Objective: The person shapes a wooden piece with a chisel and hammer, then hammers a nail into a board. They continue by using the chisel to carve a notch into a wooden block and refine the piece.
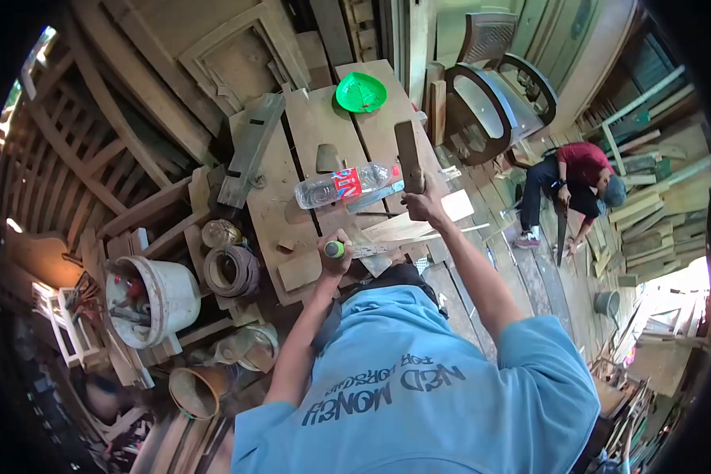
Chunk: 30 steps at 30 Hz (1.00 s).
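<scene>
My left hand [334,262] is closed around a green-handled tool [335,249], its rounded end facing up towards me; the lower part is hidden below the fist. It is low over the near edge of the wooden table [268,217]. Held up to the right, my right hand [425,204] grips a brown wooden block, mallet-like in shape [408,150]. Between and beyond the hands lies a clear plastic bottle [316,192] with a red label. Pale wood pieces [454,207] lie under and beside my right forearm.
A green leaf-shaped dish [361,92] sits at the table's far end. Left are a white bucket [174,292] of tools and a coiled roll [233,270]. A chair [502,103] stands behind. At right, a person [581,170] bends over the plank floor with a saw [562,229].
</scene>
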Available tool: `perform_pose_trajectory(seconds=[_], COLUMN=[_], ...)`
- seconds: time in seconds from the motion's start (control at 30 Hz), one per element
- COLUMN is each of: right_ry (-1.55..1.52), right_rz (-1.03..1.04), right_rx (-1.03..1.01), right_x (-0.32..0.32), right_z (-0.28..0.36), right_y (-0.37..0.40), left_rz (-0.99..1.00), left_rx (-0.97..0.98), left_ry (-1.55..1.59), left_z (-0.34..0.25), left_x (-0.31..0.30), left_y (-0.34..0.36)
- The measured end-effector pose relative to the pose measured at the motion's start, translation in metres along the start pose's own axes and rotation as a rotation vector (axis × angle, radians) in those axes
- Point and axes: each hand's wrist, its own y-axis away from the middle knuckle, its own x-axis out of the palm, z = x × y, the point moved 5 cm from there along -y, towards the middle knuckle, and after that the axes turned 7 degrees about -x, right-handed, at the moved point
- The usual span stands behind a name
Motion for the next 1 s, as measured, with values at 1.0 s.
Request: perform_pose_trajectory(seconds=[1.0], right_ry=[0.935], right_rz=[0.863], right_rx=[-0.333], right_x=[0.036], right_z=[0.235], right_y=[0.149], left_rz=[-0.026], left_rx=[0.130], left_ry=[-0.112], left_z=[0.002], left_x=[0.029], left_y=[-0.015])
